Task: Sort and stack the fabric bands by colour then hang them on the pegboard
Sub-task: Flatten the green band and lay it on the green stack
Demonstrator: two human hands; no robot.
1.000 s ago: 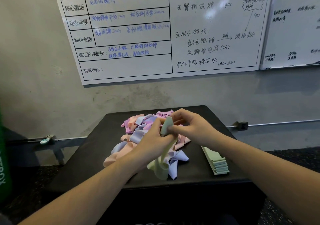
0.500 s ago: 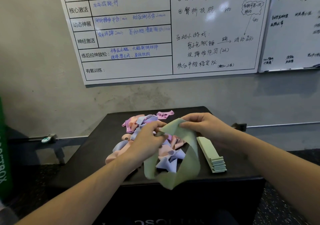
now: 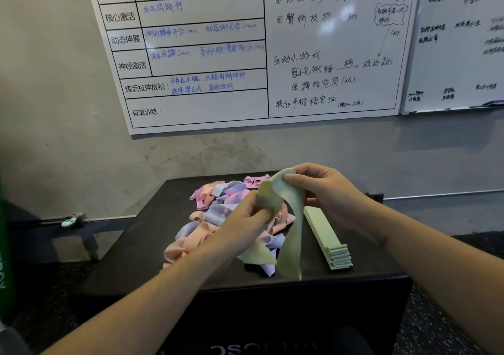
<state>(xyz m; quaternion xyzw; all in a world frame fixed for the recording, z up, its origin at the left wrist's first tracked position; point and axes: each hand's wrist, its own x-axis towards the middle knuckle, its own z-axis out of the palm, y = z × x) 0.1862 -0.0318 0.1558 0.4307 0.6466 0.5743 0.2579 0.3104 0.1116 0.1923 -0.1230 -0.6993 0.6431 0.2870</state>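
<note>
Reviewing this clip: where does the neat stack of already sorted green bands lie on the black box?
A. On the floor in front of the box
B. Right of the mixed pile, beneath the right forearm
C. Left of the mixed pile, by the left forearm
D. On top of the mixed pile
B: the flat stack of green bands lies on the black box right of the mixed pile, under the right hand.
</note>
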